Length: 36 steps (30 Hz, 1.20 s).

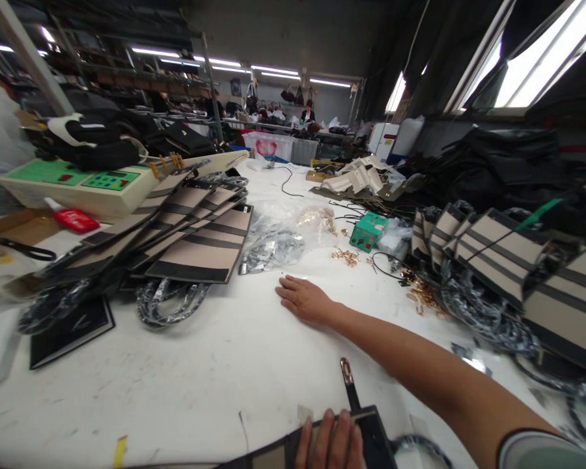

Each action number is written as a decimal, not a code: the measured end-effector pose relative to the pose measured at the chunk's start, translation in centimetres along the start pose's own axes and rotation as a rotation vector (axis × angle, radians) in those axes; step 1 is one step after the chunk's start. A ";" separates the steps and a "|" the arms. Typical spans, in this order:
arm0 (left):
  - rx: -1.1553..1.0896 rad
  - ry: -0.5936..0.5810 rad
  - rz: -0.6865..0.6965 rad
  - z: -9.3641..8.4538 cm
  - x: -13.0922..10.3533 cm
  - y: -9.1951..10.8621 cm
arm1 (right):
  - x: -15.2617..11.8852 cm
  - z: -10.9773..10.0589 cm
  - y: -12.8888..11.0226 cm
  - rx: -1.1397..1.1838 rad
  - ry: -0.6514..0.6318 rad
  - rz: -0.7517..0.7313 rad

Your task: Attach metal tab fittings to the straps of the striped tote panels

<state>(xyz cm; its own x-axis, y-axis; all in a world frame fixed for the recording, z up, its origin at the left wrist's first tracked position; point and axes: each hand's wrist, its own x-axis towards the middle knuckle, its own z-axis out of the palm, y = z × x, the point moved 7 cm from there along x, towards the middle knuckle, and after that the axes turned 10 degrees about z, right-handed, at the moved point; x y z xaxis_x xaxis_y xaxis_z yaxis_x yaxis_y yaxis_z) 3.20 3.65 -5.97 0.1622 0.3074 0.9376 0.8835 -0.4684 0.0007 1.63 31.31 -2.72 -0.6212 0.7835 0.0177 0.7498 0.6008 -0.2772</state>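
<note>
Head view: the left hand [329, 443] lies at six o'clock on a beige-and-dark striped bag [286, 451], its fingers across the panel near the upper edge; with the thumb out of sight, whether it clamps the bag cannot be told. The bag sits directly under those fingers, and a black strap with a metal buckle [346, 372] points to about one o'clock from them. Well apart, toward twelve o'clock from the left hand, the right hand [303, 301] rests on the white tabletop [215, 378], fingers extended and palm down. From the right hand, clear plastic bags [276, 244] lie at eleven o'clock, stacked striped bags [195, 251] at ten, and gold-coloured hardware [346, 257] at two.
</note>
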 end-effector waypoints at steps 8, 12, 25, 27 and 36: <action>-0.193 -0.261 0.027 -1.1 0.6 -0.5 | -10.5 -2.8 5.0 0.091 -0.024 -0.028; -0.243 -0.350 0.074 -1.3 1.0 -0.9 | -8.9 -4.7 5.5 0.086 0.070 0.008; -0.308 -0.506 0.076 -2.3 3.4 -0.8 | -9.9 -3.9 6.8 0.097 -0.111 -0.106; -0.304 -0.520 0.075 -2.3 3.5 -0.8 | -12.2 -4.7 7.3 0.114 -0.094 -0.096; -0.248 -0.620 0.138 -2.8 5.2 -0.2 | -12.5 -4.5 7.9 0.114 0.016 0.131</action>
<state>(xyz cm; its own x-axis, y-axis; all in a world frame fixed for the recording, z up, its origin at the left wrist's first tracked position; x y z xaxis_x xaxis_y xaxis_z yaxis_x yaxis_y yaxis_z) 2.62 3.03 -0.14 0.5533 0.6144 0.5625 0.7216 -0.6908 0.0448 16.34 27.02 -0.78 -0.5150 0.8571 -0.0104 0.7931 0.4719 -0.3851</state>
